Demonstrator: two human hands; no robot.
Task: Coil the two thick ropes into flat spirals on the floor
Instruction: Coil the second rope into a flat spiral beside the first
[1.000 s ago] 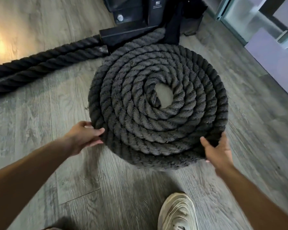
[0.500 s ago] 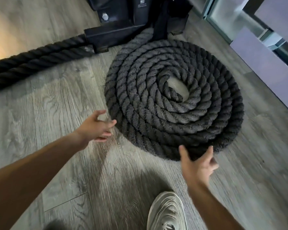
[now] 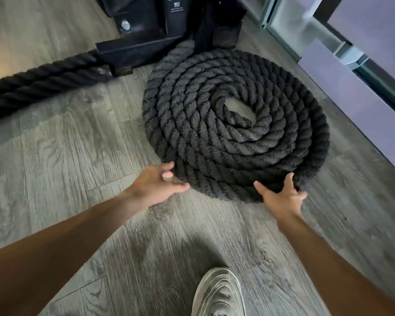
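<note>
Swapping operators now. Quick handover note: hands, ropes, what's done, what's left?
Left hand: open, at the near-left edge of the coiled rope, holding nothing.
Right hand: open, fingers spread at the coil's near-right edge; contact unclear.
Done: one rope lies in a flat spiral on the floor, beside the black anchor frame.
Left: the second rope runs straight out to the left, uncoiled.

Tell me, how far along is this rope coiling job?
About halfway. One coiled rope already lies in a flat spiral. Both open hands, left hand and right hand, reach at its near edge. The second rope lies stretched out, uncoiled.
</note>
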